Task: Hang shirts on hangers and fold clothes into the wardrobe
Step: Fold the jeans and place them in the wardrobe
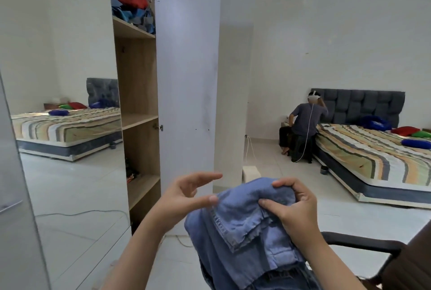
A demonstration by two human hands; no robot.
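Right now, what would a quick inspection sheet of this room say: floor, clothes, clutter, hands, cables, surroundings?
Surface: pale tiled floor; no table seen.
Job's things: blue denim garment bunched in front of the person; open wardrobe with piled clothes on its top shelf, middle shelves bare. No hangers seen.
Clutter: small dark items on a lower wardrobe shelf, too small to identify.
Hands: right hand grips the denim's top; left hand is open, thumb tip touching the fabric.
Cables: white cable at the wall; another across the floor.
Surroundings: striped bed, grey headboard, second person seated beside it, mirror on the left.
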